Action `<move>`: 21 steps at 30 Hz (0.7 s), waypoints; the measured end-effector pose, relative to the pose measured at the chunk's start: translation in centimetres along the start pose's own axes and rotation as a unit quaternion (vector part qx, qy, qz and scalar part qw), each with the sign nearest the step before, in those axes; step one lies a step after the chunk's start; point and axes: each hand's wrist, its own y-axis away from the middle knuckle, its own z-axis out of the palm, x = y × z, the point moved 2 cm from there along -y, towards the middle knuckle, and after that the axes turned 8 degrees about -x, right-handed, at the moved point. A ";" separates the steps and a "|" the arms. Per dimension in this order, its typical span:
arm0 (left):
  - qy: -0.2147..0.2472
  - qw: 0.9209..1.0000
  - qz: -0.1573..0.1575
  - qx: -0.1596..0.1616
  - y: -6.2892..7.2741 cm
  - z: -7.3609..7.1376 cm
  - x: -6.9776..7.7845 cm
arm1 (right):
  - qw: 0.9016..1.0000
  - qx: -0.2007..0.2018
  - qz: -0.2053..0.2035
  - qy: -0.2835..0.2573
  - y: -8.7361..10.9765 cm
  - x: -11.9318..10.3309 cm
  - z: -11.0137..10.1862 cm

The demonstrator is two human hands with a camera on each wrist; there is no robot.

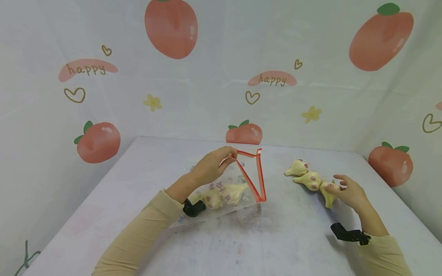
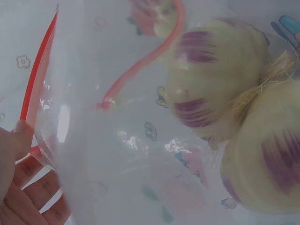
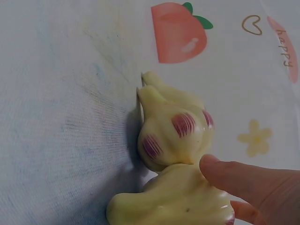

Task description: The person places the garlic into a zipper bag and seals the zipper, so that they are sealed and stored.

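The person's left hand [image 1: 215, 163] pinches the upper edge of a clear plastic bag [image 1: 230, 176] between thumb and fingers, near the red strip [image 1: 261, 176] that borders its gaping mouth. Inside the bag, below that hand, pale yellow garlic bulbs with purple streaks [image 1: 214, 198] lie close together. To the right of the bag, three more pale yellow, purple-streaked bulbs [image 1: 310, 181] rest in a slanting row on the white bench [image 1: 293, 237]. The right hand [image 1: 350, 193] is at the near end of this row, thumb and fingers spread apart around the closest bulb [image 1: 329, 197]; whether they touch it is hard to tell. The thumb covers part of that bulb in the head view, and the right wrist view cuts off its lower part. The bag's cloudy plastic and a black wrist mount [image 1: 194, 208] partly hide the bagged bulbs, so their exact number is unclear. The left wrist view shows two large bulbs through the film, one cropped at the right; another is cut off at the top, and whether it lies inside the bag cannot be told.
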 end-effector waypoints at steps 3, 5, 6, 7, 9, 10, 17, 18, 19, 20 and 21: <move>0.004 1.000 0.002 0.000 0.0 0.1 -0.1 | 1.000 -0.005 0.004 -0.003 0.0 0.1 0.1; 0.007 1.000 -0.001 0.000 0.1 0.1 0.0 | 1.000 -0.006 0.006 -0.006 0.0 0.0 0.1; 0.009 1.000 -0.002 0.000 0.1 0.1 0.0 | 1.000 -0.005 0.006 -0.006 0.0 0.1 0.2; 0.012 1.000 -0.005 0.000 0.1 0.1 0.0 | 1.000 -0.005 0.006 -0.007 0.0 0.1 0.2; 0.016 1.000 -0.010 -0.001 0.0 0.1 0.0 | 1.000 -0.004 0.004 -0.007 0.0 0.1 0.2; 0.017 1.000 -0.013 -0.002 0.0 0.1 0.0 | 1.000 -0.002 0.003 -0.008 0.0 0.2 0.2; 0.030 0.999 -0.020 -0.005 0.1 0.1 0.1 | 1.000 0.009 -0.008 -0.004 0.0 0.2 0.3; 0.032 0.999 -0.018 -0.004 0.1 0.2 0.1 | 1.000 0.009 -0.007 -0.005 0.0 0.2 0.3; 0.033 0.999 -0.017 -0.004 0.1 0.2 0.1 | 1.000 0.009 -0.006 -0.005 0.1 0.2 0.3; 0.034 0.999 -0.017 -0.004 0.1 0.2 0.0 | 1.000 0.008 -0.004 -0.006 0.1 0.1 0.3; 0.035 0.999 -0.016 -0.003 0.1 0.2 0.0 | 1.000 0.008 -0.003 -0.007 0.1 0.1 0.3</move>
